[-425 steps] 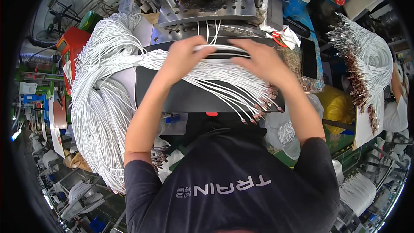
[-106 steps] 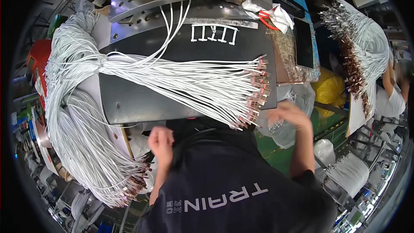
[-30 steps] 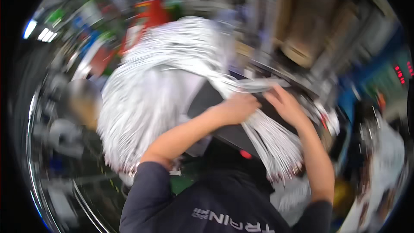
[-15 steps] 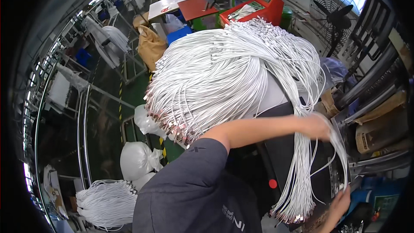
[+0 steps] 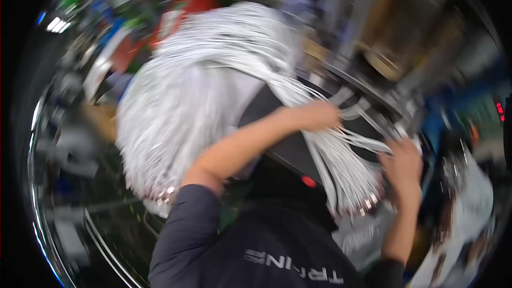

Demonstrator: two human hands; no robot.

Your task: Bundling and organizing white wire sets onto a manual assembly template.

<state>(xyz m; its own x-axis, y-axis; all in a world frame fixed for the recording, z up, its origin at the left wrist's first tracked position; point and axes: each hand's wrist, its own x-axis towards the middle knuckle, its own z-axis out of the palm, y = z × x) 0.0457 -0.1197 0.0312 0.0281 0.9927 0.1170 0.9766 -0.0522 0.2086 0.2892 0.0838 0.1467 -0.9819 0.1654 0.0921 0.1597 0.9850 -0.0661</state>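
Observation:
A strand of white cables [image 5: 360, 140] runs between my two hands over a dark bench top [image 5: 290, 161]. My left hand [image 5: 321, 116] is closed around the cables near their middle. Close to the bench's right edge, my right hand [image 5: 404, 161] has its fingers closed at the far end of that strand; motion blur hides the exact grip. Below my left hand, more cables fan out toward me, their coppery ends [image 5: 368, 202] over the bench's near edge. They join a large heap of white cables [image 5: 181, 122] on the left.
A metal rail [image 5: 362, 88] borders the bench on its far right. A red machine [image 5: 200, 0] stands behind the heap. At the right are a unit with a lit red display [image 5: 500, 109] and a pale bundle with coppery ends [image 5: 474, 197]. A red round knob [image 5: 308, 181] sits at the bench's near edge.
The view has swung right, blurring the scene. My left hand remains on the cables, and my right hand has come up more fully into sight at the strand's end.

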